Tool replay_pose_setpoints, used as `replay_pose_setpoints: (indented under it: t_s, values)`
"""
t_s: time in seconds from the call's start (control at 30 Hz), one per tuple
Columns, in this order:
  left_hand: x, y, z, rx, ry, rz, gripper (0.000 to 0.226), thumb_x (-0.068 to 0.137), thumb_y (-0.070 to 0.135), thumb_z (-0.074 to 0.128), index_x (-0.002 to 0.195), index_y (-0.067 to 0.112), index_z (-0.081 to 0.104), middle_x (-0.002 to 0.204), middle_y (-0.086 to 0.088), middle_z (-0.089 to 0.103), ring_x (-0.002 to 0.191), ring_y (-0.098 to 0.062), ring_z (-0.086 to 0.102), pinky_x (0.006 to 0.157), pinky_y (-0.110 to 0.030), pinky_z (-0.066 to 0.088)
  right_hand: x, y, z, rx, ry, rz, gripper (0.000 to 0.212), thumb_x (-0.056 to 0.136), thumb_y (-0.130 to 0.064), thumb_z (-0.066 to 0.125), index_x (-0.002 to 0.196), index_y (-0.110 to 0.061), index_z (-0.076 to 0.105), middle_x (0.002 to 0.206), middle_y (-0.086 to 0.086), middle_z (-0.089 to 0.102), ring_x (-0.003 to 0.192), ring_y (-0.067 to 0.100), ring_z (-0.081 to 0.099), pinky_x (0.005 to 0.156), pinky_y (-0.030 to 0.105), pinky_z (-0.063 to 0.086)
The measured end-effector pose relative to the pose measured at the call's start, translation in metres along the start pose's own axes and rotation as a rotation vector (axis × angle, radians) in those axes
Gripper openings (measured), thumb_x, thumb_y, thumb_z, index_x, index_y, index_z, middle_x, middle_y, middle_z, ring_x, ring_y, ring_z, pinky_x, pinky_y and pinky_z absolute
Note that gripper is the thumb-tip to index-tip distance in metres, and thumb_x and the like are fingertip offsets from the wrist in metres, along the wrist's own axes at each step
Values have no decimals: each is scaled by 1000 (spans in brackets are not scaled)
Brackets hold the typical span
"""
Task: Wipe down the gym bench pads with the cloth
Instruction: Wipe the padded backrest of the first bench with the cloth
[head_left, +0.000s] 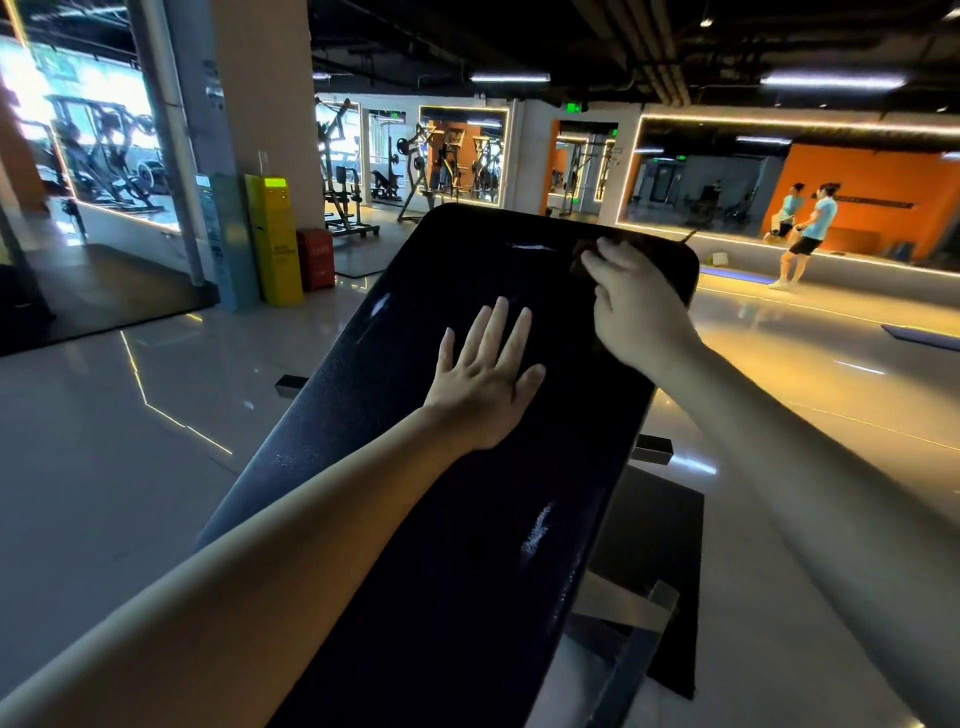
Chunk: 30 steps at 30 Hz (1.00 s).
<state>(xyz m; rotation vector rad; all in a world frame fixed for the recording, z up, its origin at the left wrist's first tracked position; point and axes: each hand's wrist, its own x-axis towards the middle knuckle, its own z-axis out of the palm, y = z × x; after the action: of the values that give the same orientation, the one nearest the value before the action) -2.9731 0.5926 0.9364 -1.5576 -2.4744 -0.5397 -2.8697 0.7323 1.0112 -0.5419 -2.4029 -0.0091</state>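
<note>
The dark cloth (577, 260) lies bunched at the far end of the black bench pad (441, 519), right of the frame's centre, gripped by the right hand (634, 306) with fingers curled over it. The left hand (488, 374) rests flat on the pad mid-frame, fingers spread and straight. A metal frame (623, 613) shows lower right, a yellow box (272, 239) stands upper left

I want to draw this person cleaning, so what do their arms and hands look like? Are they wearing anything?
Nothing is worn on them. The left arm and right arm are bare as far as the picture shows, with no sleeves. The left hand and right hand have no gloves, and no ring, watch or bracelet shows.
</note>
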Motion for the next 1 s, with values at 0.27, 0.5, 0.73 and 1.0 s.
replay_pose_setpoints:
  t_s: [0.27,0.5,0.73,1.0]
  values:
    - [-1,-5,-13,50,-131,21,69,102,43,25,151,23,-19,156,2,-31,143,-12,-28,119,-43,-14,-86,-23,12,81,-205,-216,49,98,-9,38,147,-15,32,158,-1,18,147,13,6,120,32,8]
    - [-7,-13,-6,50,-86,27,71,101,50,23,152,23,-19,157,2,-30,144,-12,-27,120,-41,-11,11,17,-5,56,-13,-23,47,95,-1,38,142,-7,40,154,9,27,144,24,19,118,31,11]
    - [-4,-22,-4,-10,-78,27,71,100,49,24,151,28,-20,155,5,-33,141,-9,-31,118,-37,-16,28,11,-2,-31,4,41,48,97,-6,35,144,-6,36,154,10,27,143,27,21,119,37,16]
    - [-6,-20,-19,-12,-201,24,80,98,42,40,151,29,-17,156,5,-31,143,-9,-27,118,-35,-13,-102,-44,24,40,-221,-290,53,95,-2,36,147,-8,29,158,5,17,147,18,5,120,30,5]
